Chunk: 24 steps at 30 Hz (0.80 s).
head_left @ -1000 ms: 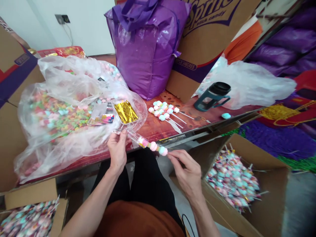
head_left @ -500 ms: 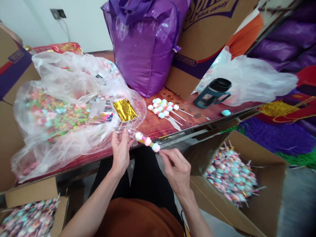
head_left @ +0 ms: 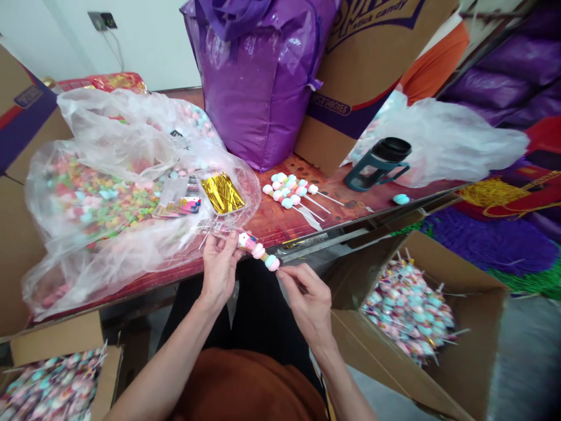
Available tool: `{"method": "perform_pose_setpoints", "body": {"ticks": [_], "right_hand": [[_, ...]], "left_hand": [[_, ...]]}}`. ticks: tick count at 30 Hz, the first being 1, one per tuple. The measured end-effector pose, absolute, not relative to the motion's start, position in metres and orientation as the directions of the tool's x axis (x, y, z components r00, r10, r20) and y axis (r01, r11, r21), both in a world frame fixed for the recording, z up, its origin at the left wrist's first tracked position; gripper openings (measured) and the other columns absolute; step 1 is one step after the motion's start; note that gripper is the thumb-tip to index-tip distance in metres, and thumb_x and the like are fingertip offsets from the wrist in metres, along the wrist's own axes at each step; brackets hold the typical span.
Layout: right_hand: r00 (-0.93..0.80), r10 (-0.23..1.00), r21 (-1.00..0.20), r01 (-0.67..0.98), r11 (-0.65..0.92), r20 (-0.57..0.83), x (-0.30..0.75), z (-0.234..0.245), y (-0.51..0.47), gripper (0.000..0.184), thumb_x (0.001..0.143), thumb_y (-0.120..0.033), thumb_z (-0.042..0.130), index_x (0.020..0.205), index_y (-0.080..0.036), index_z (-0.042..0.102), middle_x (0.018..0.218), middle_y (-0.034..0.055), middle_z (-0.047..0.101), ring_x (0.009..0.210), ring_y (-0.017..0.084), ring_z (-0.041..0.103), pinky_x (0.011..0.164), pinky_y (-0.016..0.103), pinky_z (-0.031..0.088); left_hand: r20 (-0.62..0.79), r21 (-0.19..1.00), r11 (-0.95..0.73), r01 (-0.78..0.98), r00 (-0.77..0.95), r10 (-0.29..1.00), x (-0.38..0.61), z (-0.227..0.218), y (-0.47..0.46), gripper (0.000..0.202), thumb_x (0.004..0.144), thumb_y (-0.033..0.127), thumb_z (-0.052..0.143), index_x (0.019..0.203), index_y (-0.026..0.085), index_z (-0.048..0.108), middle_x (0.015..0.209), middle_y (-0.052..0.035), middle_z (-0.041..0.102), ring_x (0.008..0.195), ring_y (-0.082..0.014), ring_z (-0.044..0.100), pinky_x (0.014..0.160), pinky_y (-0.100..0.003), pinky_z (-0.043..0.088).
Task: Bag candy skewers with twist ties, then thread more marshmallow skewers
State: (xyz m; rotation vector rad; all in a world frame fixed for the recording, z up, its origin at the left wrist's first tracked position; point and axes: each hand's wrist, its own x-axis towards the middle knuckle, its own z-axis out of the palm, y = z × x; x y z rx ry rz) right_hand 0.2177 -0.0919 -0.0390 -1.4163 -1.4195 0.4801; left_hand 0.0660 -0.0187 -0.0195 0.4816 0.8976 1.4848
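My left hand (head_left: 219, 266) pinches the open end of a clear plastic sleeve (head_left: 214, 228) at the table's front edge. My right hand (head_left: 304, 295) pinches the stick of a marshmallow skewer (head_left: 258, 251) with pink, white and blue pieces. The skewer's tip sits inside the sleeve's mouth, and its last pieces are still outside. Further back on the red table (head_left: 280, 225) lie several bare marshmallow skewers (head_left: 289, 193).
A big clear bag of coloured candy (head_left: 96, 204) with gold twist ties (head_left: 221, 196) covers the table's left. Behind stand a purple bag (head_left: 258, 82), a cardboard box (head_left: 368, 64) and a dark cup (head_left: 377, 164). Open boxes of wrapped skewers sit at lower right (head_left: 407, 310) and lower left (head_left: 52, 386).
My right hand has pushed the skewer leftward, deeper into the sleeve held by my left hand. Both hands have drawn closer together.
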Motion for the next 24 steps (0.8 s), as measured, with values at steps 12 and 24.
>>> {"method": "perform_pose_setpoints", "body": {"ticks": [12, 24], "right_hand": [[0.104, 0.831, -0.636, 0.697, 0.331, 0.547, 0.226, -0.045, -0.088, 0.018, 0.098, -0.016, 0.057, 0.093, -0.019, 0.073, 0.076, 0.0016, 0.059, 0.067, 0.012, 0.058, 0.067, 0.025, 0.048], [0.034, 0.905, -0.758, 0.562, 0.333, 0.423, 0.225, -0.036, -0.088, 0.019, 0.098, -0.014, 0.054, 0.092, -0.019, 0.071, 0.076, 0.0003, 0.055, 0.064, 0.012, 0.056, 0.061, 0.023, 0.045]], "left_hand": [[-0.316, 0.798, 0.251, -0.548, -0.025, 0.949, 0.065, -0.019, -0.018, 0.045, 0.066, 0.043, 0.089, 0.092, 0.017, 0.063, 0.087, -0.0026, 0.075, 0.075, -0.0156, 0.073, 0.071, -0.028, 0.058], [-0.236, 0.752, 0.200, -0.628, 0.026, 0.971, 0.065, -0.020, -0.017, 0.044, 0.070, 0.039, 0.088, 0.098, 0.018, 0.060, 0.098, -0.0056, 0.077, 0.089, -0.0227, 0.076, 0.084, -0.037, 0.060]]}}
